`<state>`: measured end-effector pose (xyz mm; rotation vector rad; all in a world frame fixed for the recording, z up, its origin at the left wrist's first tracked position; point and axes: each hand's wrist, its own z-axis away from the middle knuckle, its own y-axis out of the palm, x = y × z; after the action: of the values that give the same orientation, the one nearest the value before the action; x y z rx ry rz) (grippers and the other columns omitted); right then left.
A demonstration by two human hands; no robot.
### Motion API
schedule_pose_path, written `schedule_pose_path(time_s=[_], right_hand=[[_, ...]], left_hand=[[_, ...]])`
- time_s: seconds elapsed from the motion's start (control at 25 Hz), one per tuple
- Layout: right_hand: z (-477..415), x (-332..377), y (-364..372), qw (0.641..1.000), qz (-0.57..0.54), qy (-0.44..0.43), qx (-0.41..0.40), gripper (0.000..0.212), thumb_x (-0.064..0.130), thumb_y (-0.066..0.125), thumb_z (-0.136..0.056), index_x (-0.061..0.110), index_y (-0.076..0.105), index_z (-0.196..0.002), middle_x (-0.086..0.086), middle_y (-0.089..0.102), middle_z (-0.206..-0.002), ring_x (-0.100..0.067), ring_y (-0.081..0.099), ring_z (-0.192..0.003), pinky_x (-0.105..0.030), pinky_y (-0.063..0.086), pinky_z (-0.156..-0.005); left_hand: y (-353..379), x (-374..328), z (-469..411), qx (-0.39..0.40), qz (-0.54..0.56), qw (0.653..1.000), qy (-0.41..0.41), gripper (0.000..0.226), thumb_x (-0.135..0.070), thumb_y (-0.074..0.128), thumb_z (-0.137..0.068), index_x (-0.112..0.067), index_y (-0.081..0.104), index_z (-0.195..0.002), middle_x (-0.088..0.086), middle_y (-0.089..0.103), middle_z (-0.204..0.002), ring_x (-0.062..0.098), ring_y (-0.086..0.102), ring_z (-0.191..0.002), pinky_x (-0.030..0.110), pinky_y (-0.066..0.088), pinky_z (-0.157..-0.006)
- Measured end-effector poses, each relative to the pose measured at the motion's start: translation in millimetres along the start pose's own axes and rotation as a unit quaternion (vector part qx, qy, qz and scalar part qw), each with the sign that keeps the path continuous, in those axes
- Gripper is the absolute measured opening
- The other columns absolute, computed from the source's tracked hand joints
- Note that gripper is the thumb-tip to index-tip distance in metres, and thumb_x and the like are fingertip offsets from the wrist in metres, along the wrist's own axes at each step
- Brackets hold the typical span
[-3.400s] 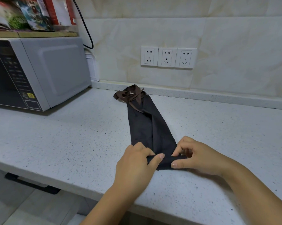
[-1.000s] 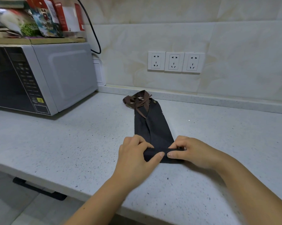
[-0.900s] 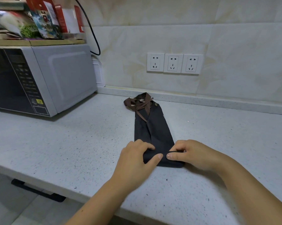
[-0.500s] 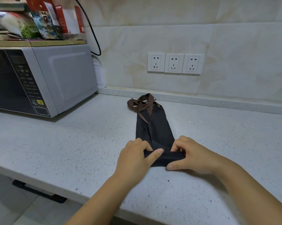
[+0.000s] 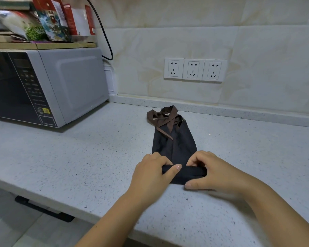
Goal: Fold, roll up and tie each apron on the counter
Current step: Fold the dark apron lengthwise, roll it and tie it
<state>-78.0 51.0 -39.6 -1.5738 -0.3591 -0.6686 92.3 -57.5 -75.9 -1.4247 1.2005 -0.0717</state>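
The near end of the apron [image 5: 174, 148], folded narrow on the counter [image 5: 79, 157], is pinched into a tight roll by the left hand [image 5: 150, 175] and right hand [image 5: 216, 173]; brown ties [image 5: 163, 115] are kept farthest (presumably for tying last).

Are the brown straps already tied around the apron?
No, the brown straps lie loose at the far end of the apron while the left hand and right hand grip its rolled near end.

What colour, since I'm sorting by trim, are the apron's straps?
Brown straps, bunched at the far end of the black apron, in the head view.
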Motion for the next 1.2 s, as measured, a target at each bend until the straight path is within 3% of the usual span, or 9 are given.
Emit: schedule_pose_path(time_s=[0.2,0.36,0.48,0.6,0.72,0.8,0.88,1.04,1.2], right_hand=[[-4,-6,-2,0.999,-0.040,0.014,0.012,0.019,0.038,0.080,-0.072,0.027,0.066,-0.081,0.011,0.053,-0.093,0.004,0.050,-0.076,-0.012,0.039,-0.070],[-1,-7,-9,0.992,-0.087,0.046,0.073,0.016,0.037,0.079,-0.074,0.025,0.068,-0.075,0.007,0.062,-0.086,-0.002,0.057,-0.070,-0.019,0.043,-0.069],[5,-5,-15,0.985,-0.091,0.078,0.128,0.026,0.049,0.076,-0.074,0.024,0.070,-0.079,0.007,0.065,-0.080,-0.007,0.058,-0.073,-0.025,0.044,-0.072],[2,10,-15,0.988,-0.090,0.123,0.038,0.050,0.071,0.052,-0.079,0.025,0.071,-0.085,0.006,0.069,-0.080,-0.007,0.062,-0.073,-0.024,0.046,-0.074],[-21,28,-4,0.980,0.052,0.166,-0.100,0.063,0.072,0.038,-0.085,0.015,0.064,-0.080,0.002,0.067,-0.075,-0.016,0.062,-0.070,-0.032,0.050,-0.069],[-38,35,7,0.964,0.170,0.184,-0.087,0.057,0.067,0.044,-0.086,0.013,0.057,-0.072,0.001,0.062,-0.072,-0.019,0.057,-0.068,-0.031,0.043,-0.058],[-47,33,16,0.962,0.195,0.182,-0.063,0.038,0.047,0.053,-0.086,0.014,0.050,-0.068,0.000,0.057,-0.070,-0.020,0.055,-0.069,-0.028,0.036,-0.053],[-41,27,13,0.988,-0.001,0.124,-0.088,0.024,0.032,0.058,-0.089,0.013,0.060,-0.075,0.004,0.064,-0.070,-0.014,0.058,-0.067,-0.030,0.045,-0.064],[-29,20,6,0.993,-0.044,0.111,-0.023,0.023,0.038,0.054,-0.094,0.023,0.068,-0.084,0.009,0.071,-0.081,-0.009,0.064,-0.082,-0.025,0.047,-0.075]], left_hand=[[2,6,7,-0.049,0.063,0.997,0.023,0.022,-0.055,0.054,-0.087,-0.038,0.066,-0.095,-0.023,0.051,-0.098,-0.002,0.042,-0.104,0.013,0.035,-0.087],[-1,3,10,-0.035,0.055,0.997,0.030,0.029,-0.060,0.049,-0.086,-0.037,0.067,-0.086,-0.025,0.061,-0.089,-0.002,0.049,-0.097,0.016,0.039,-0.082],[-5,1,11,0.008,0.056,0.998,0.029,0.032,-0.065,0.052,-0.081,-0.037,0.065,-0.087,-0.023,0.063,-0.086,-0.003,0.052,-0.093,0.017,0.042,-0.079],[-5,-2,12,0.017,0.048,0.998,0.028,0.036,-0.070,0.051,-0.079,-0.038,0.064,-0.088,-0.023,0.061,-0.086,-0.004,0.051,-0.092,0.019,0.042,-0.078],[-5,-4,14,0.022,0.036,0.999,0.024,0.036,-0.069,0.050,-0.081,-0.039,0.064,-0.092,-0.025,0.060,-0.086,-0.005,0.049,-0.093,0.019,0.042,-0.079],[-5,-4,13,0.021,0.028,0.999,0.025,0.036,-0.068,0.048,-0.082,-0.038,0.064,-0.093,-0.024,0.059,-0.085,-0.005,0.048,-0.093,0.019,0.041,-0.078],[-4,-4,12,0.030,0.027,0.999,0.020,0.037,-0.068,0.046,-0.083,-0.037,0.064,-0.093,-0.023,0.059,-0.087,-0.003,0.048,-0.093,0.020,0.042,-0.078],[-3,-4,9,0.025,0.037,0.999,0.015,0.029,-0.065,0.046,-0.086,-0.038,0.056,-0.094,-0.020,0.056,-0.093,-0.002,0.051,-0.092,0.021,0.044,-0.078],[1,-7,2,0.026,0.045,0.999,0.007,0.023,-0.057,0.047,-0.091,-0.036,0.055,-0.090,-0.016,0.047,-0.098,0.003,0.048,-0.092,0.026,0.046,-0.079]])
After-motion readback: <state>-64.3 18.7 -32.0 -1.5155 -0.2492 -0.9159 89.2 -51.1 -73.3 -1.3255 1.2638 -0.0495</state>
